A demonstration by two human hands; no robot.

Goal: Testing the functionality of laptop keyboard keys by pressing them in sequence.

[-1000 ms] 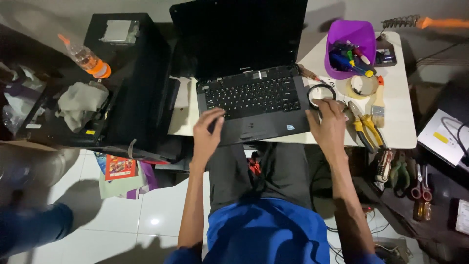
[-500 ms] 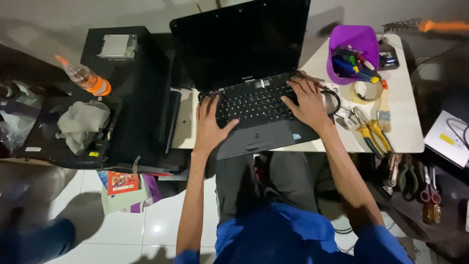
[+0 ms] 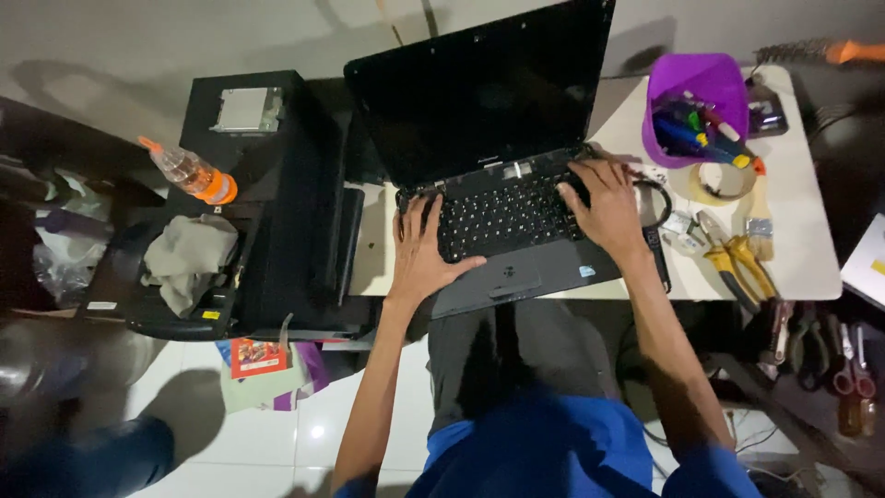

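Both hands [image 3: 419, 254] rest flat on the laptop [image 3: 502, 217] keyboard.

An open black laptop [image 3: 498, 184] is set on a white table [image 3: 811, 258], its screen dark. The left hand [image 3: 419, 254] is laid flat over the keyboard's left edge, thumb stretched toward the touchpad; the right hand [image 3: 608, 207] is spread over the right keys. A purple tub [image 3: 696, 101] of pens is stood right of the screen, with tape [image 3: 724, 183], pliers [image 3: 733, 258] and a brush [image 3: 761, 217] (all just beside the right hand) below it. A bottle [image 3: 189, 172] is seen at left.
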